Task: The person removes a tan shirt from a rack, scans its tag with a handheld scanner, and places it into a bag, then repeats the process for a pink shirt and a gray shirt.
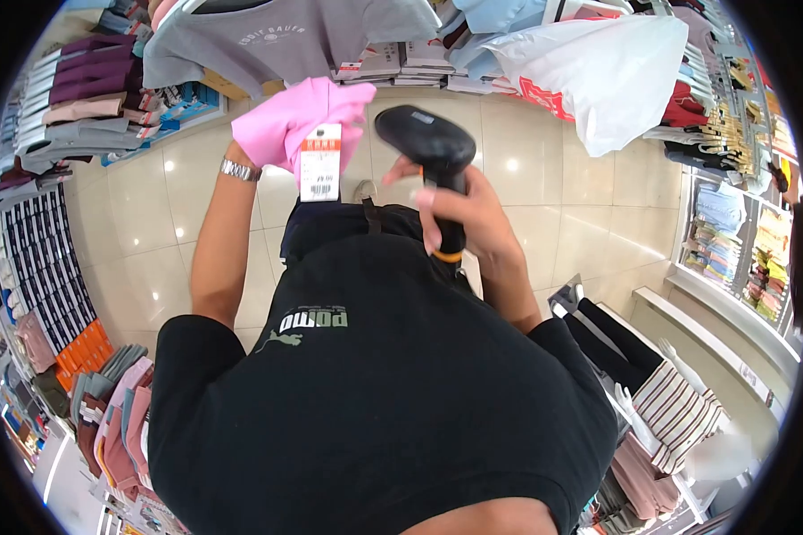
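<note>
My left hand [244, 155] is mostly covered by a bunched pink garment [299, 116] and is closed on it. A white price tag [321, 165] with an orange band and a barcode hangs at the front of the cloth. My right hand [473, 209] is wrapped round the handle of a black barcode scanner [428, 138] with an orange ring near its base. The scanner's head is up and tilts toward the left, a short way to the right of the tag and apart from it.
Ahead hangs a grey T-shirt [272, 40], and a white plastic bag [598, 76] is at the front right. Clothes racks [89, 98] line the left side. At the lower right is a mannequin [669, 406] in striped clothing. Tiled floor [562, 178] lies below.
</note>
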A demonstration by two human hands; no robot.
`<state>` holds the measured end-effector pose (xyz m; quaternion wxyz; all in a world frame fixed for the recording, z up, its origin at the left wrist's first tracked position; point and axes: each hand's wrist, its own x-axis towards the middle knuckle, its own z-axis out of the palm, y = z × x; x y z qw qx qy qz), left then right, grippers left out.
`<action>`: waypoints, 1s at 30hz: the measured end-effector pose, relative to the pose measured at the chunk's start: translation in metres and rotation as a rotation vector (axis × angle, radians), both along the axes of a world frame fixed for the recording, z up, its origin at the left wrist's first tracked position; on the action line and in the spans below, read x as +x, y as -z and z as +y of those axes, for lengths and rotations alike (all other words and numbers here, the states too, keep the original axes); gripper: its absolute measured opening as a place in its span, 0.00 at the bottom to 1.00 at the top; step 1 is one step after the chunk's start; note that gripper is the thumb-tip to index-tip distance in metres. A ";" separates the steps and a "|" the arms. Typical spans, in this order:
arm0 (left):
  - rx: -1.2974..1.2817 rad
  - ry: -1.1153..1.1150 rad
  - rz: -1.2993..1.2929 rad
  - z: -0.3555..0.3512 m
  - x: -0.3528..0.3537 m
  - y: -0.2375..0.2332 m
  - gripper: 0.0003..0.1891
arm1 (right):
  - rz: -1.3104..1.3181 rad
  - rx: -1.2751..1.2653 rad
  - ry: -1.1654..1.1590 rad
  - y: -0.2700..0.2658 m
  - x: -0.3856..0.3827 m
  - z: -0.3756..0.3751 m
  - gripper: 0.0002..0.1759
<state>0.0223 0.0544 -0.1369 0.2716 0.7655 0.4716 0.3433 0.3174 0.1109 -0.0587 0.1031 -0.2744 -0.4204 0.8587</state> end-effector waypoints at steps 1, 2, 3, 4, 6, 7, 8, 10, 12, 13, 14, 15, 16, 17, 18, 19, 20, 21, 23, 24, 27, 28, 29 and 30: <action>-0.036 0.031 0.161 0.003 0.001 0.001 0.31 | -0.003 -0.069 0.109 0.014 -0.001 0.003 0.19; -0.151 0.019 0.130 0.000 -0.002 0.012 0.30 | -0.007 -0.138 0.220 0.030 -0.002 0.006 0.18; -0.263 0.001 0.100 -0.003 -0.004 0.024 0.30 | -0.115 -0.132 0.264 0.047 -0.005 0.012 0.19; -0.454 -0.062 -0.121 -0.020 -0.019 0.056 0.29 | -0.095 -0.267 0.282 0.068 -0.005 0.016 0.20; -0.666 -0.103 -0.442 -0.028 -0.023 0.066 0.27 | -0.047 -0.538 0.309 0.110 -0.005 0.022 0.22; -0.687 -0.079 -0.543 -0.033 -0.013 0.056 0.25 | 0.094 -0.680 0.252 0.123 -0.007 0.024 0.23; -0.709 -0.056 -0.644 -0.037 -0.007 0.048 0.24 | 0.183 -0.719 0.260 0.133 -0.009 0.024 0.23; -0.960 -0.058 -0.555 -0.044 -0.006 0.048 0.26 | 0.363 -0.792 0.270 0.153 -0.017 0.023 0.23; -0.940 0.008 -0.604 -0.059 0.009 0.051 0.27 | 0.407 -0.757 0.367 0.191 -0.028 0.029 0.23; -0.749 0.064 -0.399 -0.067 0.013 0.065 0.27 | 0.421 -0.719 0.399 0.194 -0.034 0.031 0.24; -0.557 0.116 -0.198 -0.076 0.014 0.077 0.28 | 0.433 -0.682 0.430 0.198 -0.039 0.034 0.24; -0.613 0.113 -0.138 -0.075 0.020 0.063 0.27 | 0.497 -0.630 0.414 0.199 -0.043 0.041 0.24; -0.669 0.111 -0.080 -0.069 0.032 0.039 0.27 | 0.513 -0.597 0.415 0.194 -0.047 0.046 0.24; -0.724 0.111 -0.023 -0.065 0.040 0.025 0.26 | 0.527 -0.562 0.418 0.184 -0.048 0.051 0.24; -0.675 0.090 -0.065 -0.068 0.044 0.033 0.25 | 0.541 -0.525 0.418 0.179 -0.049 0.056 0.23; -0.625 0.068 -0.107 -0.071 0.050 0.047 0.23 | 0.569 -0.511 0.406 0.174 -0.049 0.063 0.24; -0.575 0.046 -0.149 -0.072 0.052 0.060 0.22 | 0.622 -0.505 0.372 0.169 -0.048 0.066 0.27; -0.732 0.084 -0.071 -0.066 0.055 0.058 0.31 | 0.637 -0.443 0.362 0.164 -0.048 0.068 0.29; -0.732 0.001 -0.125 -0.067 0.065 0.062 0.33 | 0.655 -0.314 0.355 0.151 -0.044 0.070 0.35; -0.732 -0.042 -0.155 -0.072 0.071 0.066 0.34 | 0.706 -0.295 0.273 0.151 -0.038 0.075 0.39; -0.747 -0.294 -0.526 -0.071 0.089 0.068 0.20 | 0.765 -0.266 0.259 0.125 -0.032 0.074 0.45; -0.833 -0.373 -0.597 -0.068 0.091 0.067 0.20 | 0.775 -0.217 0.159 0.129 -0.024 0.081 0.55; -0.899 -0.459 -0.768 -0.063 0.092 0.070 0.20 | 0.826 -0.193 0.097 0.128 -0.020 0.088 0.55; -0.928 -0.392 -1.175 -0.059 0.087 0.099 0.21 | 0.875 -0.170 0.035 0.127 -0.016 0.093 0.55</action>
